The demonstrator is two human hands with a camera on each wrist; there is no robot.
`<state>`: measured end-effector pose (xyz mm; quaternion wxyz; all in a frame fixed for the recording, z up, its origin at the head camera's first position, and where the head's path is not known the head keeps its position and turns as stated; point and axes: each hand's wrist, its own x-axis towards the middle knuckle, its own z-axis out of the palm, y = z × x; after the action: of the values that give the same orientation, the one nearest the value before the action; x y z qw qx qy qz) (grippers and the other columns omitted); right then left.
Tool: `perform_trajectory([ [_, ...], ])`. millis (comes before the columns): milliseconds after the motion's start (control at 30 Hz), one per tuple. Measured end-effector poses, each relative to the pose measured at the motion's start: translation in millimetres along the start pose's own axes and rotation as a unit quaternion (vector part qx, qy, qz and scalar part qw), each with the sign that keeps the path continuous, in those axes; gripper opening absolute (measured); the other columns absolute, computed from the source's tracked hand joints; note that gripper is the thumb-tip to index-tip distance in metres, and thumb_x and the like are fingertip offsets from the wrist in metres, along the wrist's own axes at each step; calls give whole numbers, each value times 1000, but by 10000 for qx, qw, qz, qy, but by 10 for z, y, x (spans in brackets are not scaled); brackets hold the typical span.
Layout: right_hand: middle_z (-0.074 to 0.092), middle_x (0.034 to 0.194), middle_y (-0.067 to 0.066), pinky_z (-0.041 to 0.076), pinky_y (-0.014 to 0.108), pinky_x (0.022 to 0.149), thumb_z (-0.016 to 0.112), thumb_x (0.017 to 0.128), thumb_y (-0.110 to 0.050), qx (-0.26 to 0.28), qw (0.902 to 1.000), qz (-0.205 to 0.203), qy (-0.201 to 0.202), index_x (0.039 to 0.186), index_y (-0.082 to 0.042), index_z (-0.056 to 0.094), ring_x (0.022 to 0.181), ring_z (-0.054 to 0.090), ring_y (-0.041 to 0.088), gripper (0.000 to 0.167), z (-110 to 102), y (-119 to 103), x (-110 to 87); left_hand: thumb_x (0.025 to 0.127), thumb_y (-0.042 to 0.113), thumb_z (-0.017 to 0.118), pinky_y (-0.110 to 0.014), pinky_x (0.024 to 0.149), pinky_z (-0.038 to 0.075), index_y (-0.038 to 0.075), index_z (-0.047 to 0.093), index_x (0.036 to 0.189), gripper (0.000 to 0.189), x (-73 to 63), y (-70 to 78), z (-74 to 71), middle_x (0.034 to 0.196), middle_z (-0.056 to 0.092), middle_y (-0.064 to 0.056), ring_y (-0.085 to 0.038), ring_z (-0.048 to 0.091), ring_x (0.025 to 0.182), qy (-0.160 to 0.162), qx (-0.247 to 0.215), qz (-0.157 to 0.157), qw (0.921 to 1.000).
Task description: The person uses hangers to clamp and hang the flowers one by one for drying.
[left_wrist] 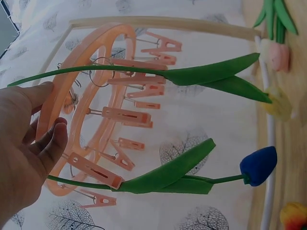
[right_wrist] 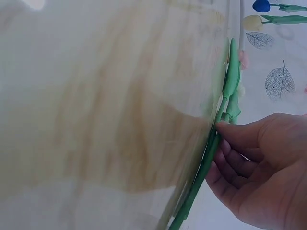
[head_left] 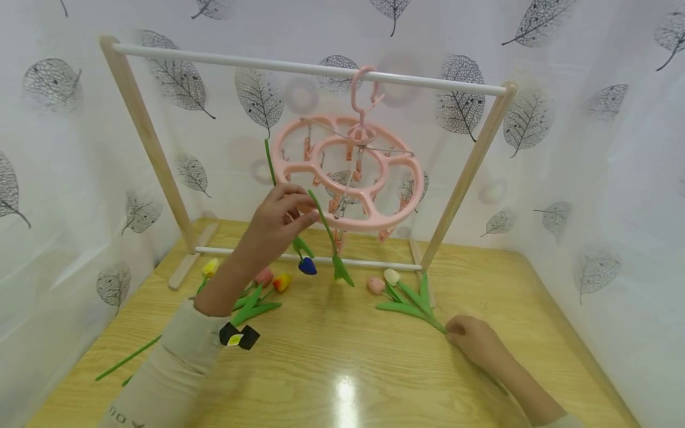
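My left hand (head_left: 275, 220) holds the rim of a pink clip hanger (head_left: 382, 223), which hooks over a white rail. From the hanger's near left side, a blue tulip (head_left: 307, 266) and a yellow tulip (left_wrist: 280, 103) hang head down by their green stems. Several pink clips (left_wrist: 127, 116) dangle under the ring, seen in the left wrist view. Down at the table's right, my right hand (head_left: 476, 342) pinches the green stems (right_wrist: 199, 175) of a pink tulip (head_left: 376, 285) and a white tulip (head_left: 392, 276), which lie on the wood.
A rack with wooden legs (head_left: 468, 172) and a white top rail (head_left: 225, 58) stands at the back. More tulips lie at the left, among them a red-and-yellow one (head_left: 281, 282) and a yellow one (head_left: 211, 267). Leaf-printed curtain (head_left: 588, 178) surrounds the wooden table (head_left: 299, 368).
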<state>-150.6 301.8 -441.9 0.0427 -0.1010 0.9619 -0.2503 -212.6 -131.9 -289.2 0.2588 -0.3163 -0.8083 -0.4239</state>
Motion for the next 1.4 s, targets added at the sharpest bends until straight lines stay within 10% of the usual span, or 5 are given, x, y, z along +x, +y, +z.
perform_trajectory([
  [633,70,99,8,59,45,81,65,92,1,-421,9905,-843,998,104,-3,69,93,68,29,13,-362,-149,-48,96,15,70,-22,69,50,5,71,111,18,-29,52,-9,126,54,-8,-13,55,86,28,127,110,9999],
  [1100,66,89,-4,46,10,82,73,75,13,-430,9142,-3358,2229,91,-6,68,84,59,11,26,-410,-557,21,96,11,69,-24,68,50,5,70,119,23,-58,60,63,129,52,-11,-13,56,88,72,323,473,9983],
  [1400,66,93,-1,43,11,88,75,73,16,-207,8887,-3844,2491,93,-5,69,88,57,15,29,-405,-861,40,92,-2,69,-26,79,49,1,71,115,23,-301,213,161,127,56,-21,-24,57,90,1138,296,1179,9861],
])
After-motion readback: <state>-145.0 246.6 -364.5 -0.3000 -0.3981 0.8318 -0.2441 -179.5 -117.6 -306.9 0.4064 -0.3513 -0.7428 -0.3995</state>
